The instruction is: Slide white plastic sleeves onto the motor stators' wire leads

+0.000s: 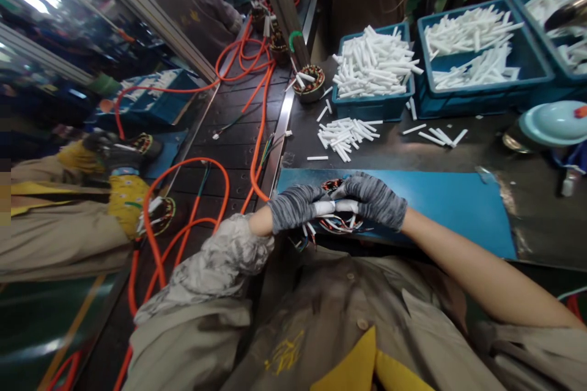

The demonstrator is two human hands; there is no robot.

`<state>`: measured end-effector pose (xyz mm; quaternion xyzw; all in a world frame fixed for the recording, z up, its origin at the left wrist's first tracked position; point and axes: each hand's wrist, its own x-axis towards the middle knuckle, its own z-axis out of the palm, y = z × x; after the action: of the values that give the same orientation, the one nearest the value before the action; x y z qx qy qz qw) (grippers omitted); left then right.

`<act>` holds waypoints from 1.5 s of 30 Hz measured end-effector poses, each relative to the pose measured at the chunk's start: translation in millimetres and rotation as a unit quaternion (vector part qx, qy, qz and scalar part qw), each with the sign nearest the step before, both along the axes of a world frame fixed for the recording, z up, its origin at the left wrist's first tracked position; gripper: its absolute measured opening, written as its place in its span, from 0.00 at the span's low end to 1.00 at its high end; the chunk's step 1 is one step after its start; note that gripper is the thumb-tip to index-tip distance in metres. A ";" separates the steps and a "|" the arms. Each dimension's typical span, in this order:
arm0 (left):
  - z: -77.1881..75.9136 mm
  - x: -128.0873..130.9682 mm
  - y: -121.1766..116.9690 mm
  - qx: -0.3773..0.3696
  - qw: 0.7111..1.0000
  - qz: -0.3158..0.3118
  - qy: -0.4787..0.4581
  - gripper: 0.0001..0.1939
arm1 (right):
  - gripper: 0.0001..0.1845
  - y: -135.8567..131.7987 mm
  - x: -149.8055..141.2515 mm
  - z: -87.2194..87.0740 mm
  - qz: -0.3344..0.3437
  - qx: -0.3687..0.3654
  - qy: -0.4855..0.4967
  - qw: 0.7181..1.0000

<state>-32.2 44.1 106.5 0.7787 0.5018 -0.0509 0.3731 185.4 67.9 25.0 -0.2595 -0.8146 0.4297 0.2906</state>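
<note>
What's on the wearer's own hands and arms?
Left hand and right hand: streaked grey-and-black gloves, apparently white wrapping at the thumbs. Left arm: loose, pale, grey-patterned sleeve cover. Right forearm: bare below a khaki sleeve.

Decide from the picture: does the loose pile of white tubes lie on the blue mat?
No: the loose pile of white tubes lies on the dark tabletop, beyond the far edge of the blue mat.

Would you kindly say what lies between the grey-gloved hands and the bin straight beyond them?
Nearer the bin, loose white tubes on the dark bench; nearer the hands, some blue mat, as the head view shows.
</note>
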 end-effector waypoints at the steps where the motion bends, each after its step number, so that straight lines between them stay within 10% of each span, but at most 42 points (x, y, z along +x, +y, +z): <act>1: 4.2 7.8 -3.4 0.041 0.996 -0.015 0.078 0.19 | 0.15 -0.6 3.2 -3.2 -0.008 0.008 0.016 1.000; 5: 16.8 41.1 -16.7 0.165 0.943 -0.049 0.284 0.20 | 0.17 0.1 23.7 -15.4 -0.068 -0.019 0.066 0.995; 11: -0.2 68.0 -6.1 0.175 0.949 -0.056 0.254 0.21 | 0.18 -5.2 37.0 -17.8 -0.113 -0.106 0.039 0.987; 17: -0.4 0.5 -8.4 0.206 0.972 -0.098 0.056 0.39 | 0.23 -51.4 56.6 3.9 -0.134 -0.155 0.040 0.978; 22: -24.2 -50.2 -1.3 0.059 0.971 -0.152 -0.173 0.27 | 0.13 -72.3 45.9 -1.0 -0.079 -0.130 0.026 0.988; 30: -32.0 4.5 -37.7 0.222 0.970 0.027 0.097 0.32 | 0.21 -47.5 54.0 2.5 -0.273 0.107 -0.055 0.955; 38: -39.5 -6.0 -42.5 0.332 0.940 -0.060 0.062 0.22 | 0.21 -43.3 16.9 12.7 -0.204 0.235 -0.204 0.928; 45: -21.8 14.2 -13.6 0.186 0.972 -0.093 0.111 0.24 | 0.20 -31.7 46.8 -0.6 -0.161 0.069 -0.055 0.983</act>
<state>-18.0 30.5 84.7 0.8671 0.4664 -0.0768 0.1571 232.2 36.2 24.4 -0.3899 -0.8045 0.3051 0.3280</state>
